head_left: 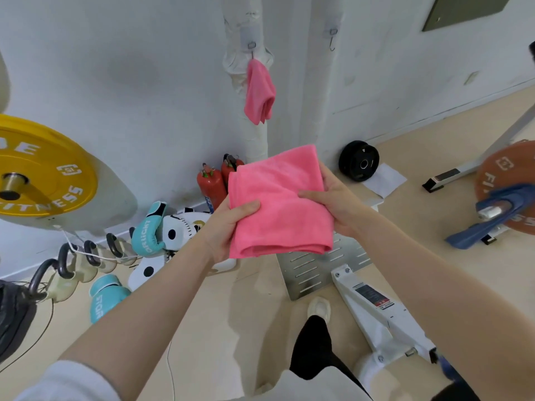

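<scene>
The pink towel (279,204) is folded into a chunky square and held up in mid-air in front of the white wall, with nothing under it but the floor (231,314). The left hand (228,227) pinches its left edge, thumb on top and fingers tucked underneath. The right hand (335,204) grips the right edge the same way, thumb lying across the top face. Both arms are stretched forward, bare forearms angling in toward each other, so the towel sits between the two hands with its folded bottom edge sagging a bit.

My guess is it's headed for the wall. A second pink towel (258,94) hangs from a hook (252,46) on the wrapped pipe (240,24), and just to the right there's an empty hook (332,40).

What could go wrong from here:

- **Unfolding:** the folds are only kept together by those two pinches. Letting go with one hand to reach up would probably let the layers flop open.
- **Missing the hook:** it looks small and thin, so a thick folded bundle might not catch on it and could slide straight off.
- **Dropping it:** it'd land somewhere along the base of the wall, down by the fire extinguishers (211,186), the boxing gloves (147,230) or the black weight plate (359,160). Not where you want a clean towel.
</scene>
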### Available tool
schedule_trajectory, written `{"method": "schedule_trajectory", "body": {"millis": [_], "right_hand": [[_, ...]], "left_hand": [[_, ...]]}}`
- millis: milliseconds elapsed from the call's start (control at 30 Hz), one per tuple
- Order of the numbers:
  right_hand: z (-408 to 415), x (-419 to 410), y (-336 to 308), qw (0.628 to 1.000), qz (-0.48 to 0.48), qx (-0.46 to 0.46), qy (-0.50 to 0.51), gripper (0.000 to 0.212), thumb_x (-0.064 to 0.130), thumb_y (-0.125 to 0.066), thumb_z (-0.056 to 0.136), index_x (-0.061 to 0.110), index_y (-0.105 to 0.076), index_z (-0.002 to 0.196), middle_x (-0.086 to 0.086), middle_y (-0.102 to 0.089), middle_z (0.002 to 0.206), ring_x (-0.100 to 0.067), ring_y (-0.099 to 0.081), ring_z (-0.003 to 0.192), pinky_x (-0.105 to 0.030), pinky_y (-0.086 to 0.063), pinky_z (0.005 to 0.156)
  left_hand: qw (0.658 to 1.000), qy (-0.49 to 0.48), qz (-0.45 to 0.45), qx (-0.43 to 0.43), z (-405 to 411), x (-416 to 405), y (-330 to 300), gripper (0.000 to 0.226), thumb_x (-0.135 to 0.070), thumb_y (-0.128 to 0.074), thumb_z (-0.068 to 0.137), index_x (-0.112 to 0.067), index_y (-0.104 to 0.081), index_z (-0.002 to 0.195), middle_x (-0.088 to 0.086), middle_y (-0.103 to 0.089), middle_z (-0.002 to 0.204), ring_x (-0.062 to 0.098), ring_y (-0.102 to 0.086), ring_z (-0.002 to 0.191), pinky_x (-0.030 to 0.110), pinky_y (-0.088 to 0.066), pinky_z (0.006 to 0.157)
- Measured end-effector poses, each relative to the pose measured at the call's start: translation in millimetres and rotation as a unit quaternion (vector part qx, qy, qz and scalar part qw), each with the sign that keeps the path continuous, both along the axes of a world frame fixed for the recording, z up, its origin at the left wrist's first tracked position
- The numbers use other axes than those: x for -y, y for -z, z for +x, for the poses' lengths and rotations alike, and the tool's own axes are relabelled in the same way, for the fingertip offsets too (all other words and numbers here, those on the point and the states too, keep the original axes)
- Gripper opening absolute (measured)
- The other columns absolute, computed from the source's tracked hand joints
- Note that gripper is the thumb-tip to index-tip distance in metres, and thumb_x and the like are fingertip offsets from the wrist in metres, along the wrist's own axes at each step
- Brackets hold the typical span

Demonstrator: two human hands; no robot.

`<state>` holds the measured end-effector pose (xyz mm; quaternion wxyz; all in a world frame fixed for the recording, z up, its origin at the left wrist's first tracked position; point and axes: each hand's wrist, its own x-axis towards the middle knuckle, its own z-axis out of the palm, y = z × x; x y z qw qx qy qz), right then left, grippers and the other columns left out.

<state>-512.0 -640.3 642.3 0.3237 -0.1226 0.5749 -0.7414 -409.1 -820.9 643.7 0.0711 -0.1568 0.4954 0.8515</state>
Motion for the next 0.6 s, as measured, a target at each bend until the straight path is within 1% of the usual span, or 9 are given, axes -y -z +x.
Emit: {"method": "schedule_trajectory", "body": {"millis": [67,100,167,233,333,400,467,533,600], "right_hand": [[-26.0,-4.2,-2.6,1.000,-0.012,0.009,0.007,0.075,-0.011,-0.052,0.084,0.031,-0.030,0.142,0.008,-0.055,0.119,-0.008,-0.063,0.093,-0.024,-0.056,0.074],[-39.2,-6.2,-3.3,1.000,-0.012,0.013,0.005,0.073,-0.011,-0.051,0.085,0.031,-0.030,0.142,0.007,-0.056,0.117,-0.009,-0.063,0.092,-0.025,-0.057,0.075],[-65.7,-9.5,-5.6,1.000,-0.006,0.021,-0.005,0.070,-0.010,-0.051,0.085,0.029,-0.033,0.141,0.005,-0.058,0.114,-0.012,-0.062,0.091,-0.025,-0.057,0.075],[-93.8,-12.7,-9.2,0.999,-0.003,0.026,-0.021,0.063,-0.007,-0.058,0.079,0.025,-0.044,0.132,0.002,-0.064,0.107,-0.014,-0.064,0.088,-0.026,-0.057,0.075],[-138.8,-17.2,-17.0,0.999,-0.002,0.033,-0.022,0.040,-0.005,-0.058,0.071,0.014,-0.059,0.107,0.001,-0.072,0.087,-0.012,-0.068,0.078,-0.024,-0.057,0.072],[-167.7,-21.0,-20.4,0.999,-0.006,0.038,-0.028,0.037,0.004,-0.058,0.071,0.008,-0.060,0.108,-0.004,-0.071,0.092,-0.016,-0.067,0.085,-0.027,-0.054,0.080],[-193.7,-24.5,-22.7,0.999,0.001,0.030,-0.033,0.037,0.015,-0.059,0.077,0.004,-0.058,0.113,-0.008,-0.067,0.101,-0.019,-0.064,0.093,-0.030,-0.050,0.088],[-213.8,-26.8,-23.3,0.999,0.033,-0.005,-0.015,0.023,0.014,-0.057,0.088,0.005,-0.060,0.109,-0.009,-0.065,0.101,-0.019,-0.061,0.093,-0.029,-0.049,0.088],[-230.4,-28.9,-22.4,0.994,0.087,-0.051,0.038,0.020,0.009,-0.056,0.090,0.003,-0.061,0.107,-0.007,-0.065,0.095,-0.018,-0.059,0.090,-0.027,-0.047,0.086]], "left_hand": [[0.999,0.025,0.014,-0.024,-24.1,-1.0,0.2,0.088,-0.025,-0.094,0.037,-0.022,-0.054,0.115,0.002,-0.073,0.095,0.017,-0.070,0.083,0.031,-0.057,0.066],[0.999,0.028,0.017,-0.031,-36.0,-1.6,0.8,0.093,-0.027,-0.095,0.032,-0.022,-0.054,0.115,0.001,-0.073,0.095,0.017,-0.070,0.084,0.031,-0.058,0.067],[0.999,0.029,0.020,-0.036,-59.8,-4.4,0.4,0.092,-0.028,-0.095,0.031,-0.023,-0.054,0.114,0.000,-0.073,0.094,0.017,-0.070,0.083,0.032,-0.058,0.066],[0.999,0.028,-0.001,-0.041,-84.9,-8.5,-2.1,0.090,-0.027,-0.095,0.032,-0.023,-0.055,0.112,-0.001,-0.074,0.093,0.017,-0.070,0.083,0.031,-0.058,0.066],[0.997,0.026,-0.049,-0.056,-124.1,-10.2,-1.6,0.067,-0.008,-0.084,0.053,-0.017,-0.056,0.113,-0.002,-0.073,0.094,0.019,-0.067,0.089,0.029,-0.057,0.069],[0.996,0.026,-0.045,-0.072,-149.4,-13.7,-0.6,0.061,-0.021,-0.079,0.067,-0.010,-0.055,0.122,0.002,-0.071,0.102,0.019,-0.066,0.094,0.029,-0.057,0.071],[0.998,-0.007,-0.033,-0.051,-172.5,-21.9,-1.7,0.054,-0.035,-0.059,0.085,-0.004,-0.050,0.129,0.002,-0.071,0.104,0.014,-0.066,0.093,0.028,-0.056,0.072],[0.996,-0.064,-0.059,-0.017,-194.3,-32.8,-1.4,0.038,-0.026,-0.044,0.096,-0.005,-0.052,0.126,-0.002,-0.073,0.094,0.010,-0.067,0.086,0.024,-0.056,0.069],[0.986,-0.121,-0.113,0.003,-213.0,-45.2,-4.4,0.030,-0.018,-0.049,0.094,-0.005,-0.056,0.120,-0.001,-0.070,0.092,0.011,-0.066,0.083,0.020,-0.054,0.068]]}}
